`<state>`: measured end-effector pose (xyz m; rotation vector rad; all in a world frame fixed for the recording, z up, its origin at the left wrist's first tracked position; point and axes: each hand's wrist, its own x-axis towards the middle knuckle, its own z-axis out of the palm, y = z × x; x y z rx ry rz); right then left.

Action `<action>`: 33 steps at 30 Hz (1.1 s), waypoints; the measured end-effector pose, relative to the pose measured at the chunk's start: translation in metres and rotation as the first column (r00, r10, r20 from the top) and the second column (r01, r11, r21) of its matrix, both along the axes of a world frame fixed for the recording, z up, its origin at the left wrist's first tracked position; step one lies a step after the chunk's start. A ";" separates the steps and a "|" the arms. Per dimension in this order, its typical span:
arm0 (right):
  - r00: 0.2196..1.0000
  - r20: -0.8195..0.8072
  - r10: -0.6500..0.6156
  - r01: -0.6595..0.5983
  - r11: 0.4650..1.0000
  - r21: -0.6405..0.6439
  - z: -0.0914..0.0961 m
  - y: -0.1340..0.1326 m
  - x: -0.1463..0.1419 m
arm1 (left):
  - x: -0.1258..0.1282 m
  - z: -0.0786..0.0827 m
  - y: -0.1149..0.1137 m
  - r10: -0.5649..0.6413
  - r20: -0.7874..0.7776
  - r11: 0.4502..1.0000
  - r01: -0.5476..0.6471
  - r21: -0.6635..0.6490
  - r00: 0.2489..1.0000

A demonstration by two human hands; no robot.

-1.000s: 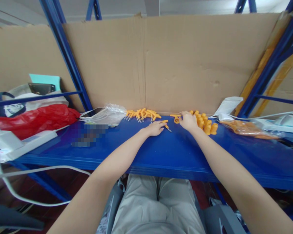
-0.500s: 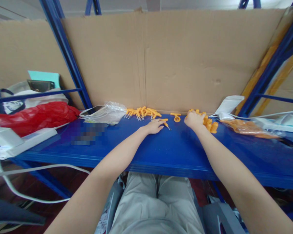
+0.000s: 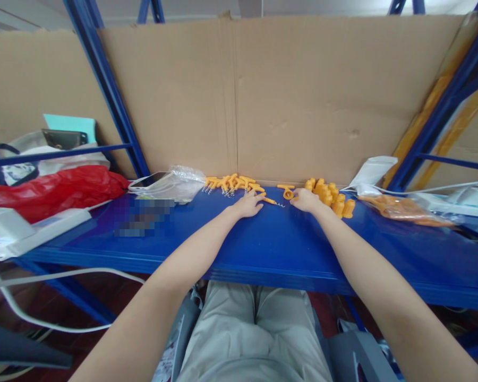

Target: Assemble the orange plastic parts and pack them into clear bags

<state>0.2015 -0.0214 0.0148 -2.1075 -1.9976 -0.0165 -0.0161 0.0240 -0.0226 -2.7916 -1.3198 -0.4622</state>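
Observation:
My left hand (image 3: pixel 247 205) is closed round the handle end of an orange corkscrew (image 3: pixel 270 201), whose metal spiral points right, just above the table. To the right, my right hand (image 3: pixel 306 200) has its fingers curled inward. Its fingertips are right beside an orange T-handled piece with a ring (image 3: pixel 288 194); whether they hold anything is hidden. Behind my left hand lies a row of orange corkscrews (image 3: pixel 231 183) with metal spirals. Several orange sleeve-like pieces (image 3: pixel 330 195) stand grouped just right of my right hand.
Cardboard (image 3: pixel 302 101) backs the blue table (image 3: pixel 279 249). On the left are a clear plastic bag (image 3: pixel 179 185), a red bag (image 3: pixel 63 188) and a white power strip (image 3: pixel 48 231). A bag of orange pieces (image 3: pixel 406 209) lies right. Blue posts (image 3: pixel 115 101) rise at both sides.
My right hand has moved left from the orange sleeve-like pieces to beside the ring piece. The corkscrew in my left hand has swung to point more to the right.

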 end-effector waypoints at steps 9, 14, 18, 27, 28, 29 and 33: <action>0.989 0.087 0.120 -0.121 0.993 0.011 -0.005 0.008 0.005 | 0.003 0.014 -0.015 0.068 -0.049 0.996 -0.065 0.065 0.996; 0.987 0.050 0.150 -0.152 0.987 0.045 -0.005 0.007 0.004 | 0.004 0.022 -0.022 0.118 -0.075 0.993 -0.115 0.039 0.990; 0.995 0.068 0.073 -0.075 0.996 0.040 0.002 0.000 0.006 | 0.004 0.025 -0.025 0.131 -0.070 0.991 -0.131 0.001 0.989; 0.992 0.115 0.059 -0.047 0.994 -0.101 0.001 0.001 0.012 | 0.003 0.019 -0.023 0.241 0.016 0.969 -0.240 -0.049 0.970; 0.991 0.111 0.077 -0.066 0.993 -0.097 0.001 0.002 0.011 | 0.003 0.019 -0.022 0.239 0.010 0.970 -0.238 -0.058 0.971; 0.990 0.106 0.095 -0.085 0.992 -0.090 0.001 0.002 0.010 | 0.002 0.020 -0.020 0.232 0.006 0.971 -0.231 -0.068 0.973; 0.980 0.092 0.178 -0.175 0.984 -0.040 0.000 0.005 0.008 | 0.000 0.023 -0.015 0.212 0.014 0.968 -0.208 -0.141 0.977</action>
